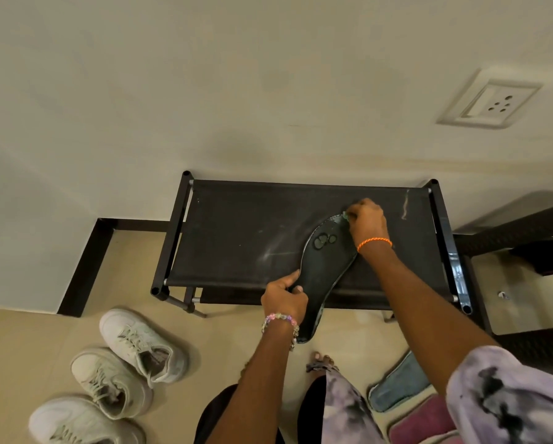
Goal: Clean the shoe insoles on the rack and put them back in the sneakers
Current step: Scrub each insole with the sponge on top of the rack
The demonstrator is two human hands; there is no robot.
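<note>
Flat black foam insole (325, 270) lying sole-side up on the black fabric top of the low metal-framed rack (236, 238), toe toward the far right, heel overhanging the near edge. Left hand (284, 298) pinching the insole's left edge near the arch, thumb on top, pinning it down. Right hand (366, 221) bunched at the toe end, fingers curled round a small greenish wipe or pad (345, 215); too small to tell which. Three round dark spots on the forefoot, possibly wet drops.

Insole judged light, thin and floppy, likely to bend off the rack edge and slide on slick fabric; best held at the arch edge or flat under a palm while wiping, toe-first when refitting.

Three pale worn sneakers (140, 344) on the tiled floor, near left. Blue-grey insole (400, 384) and pinkish insole (422, 421) on the floor, near right.
</note>
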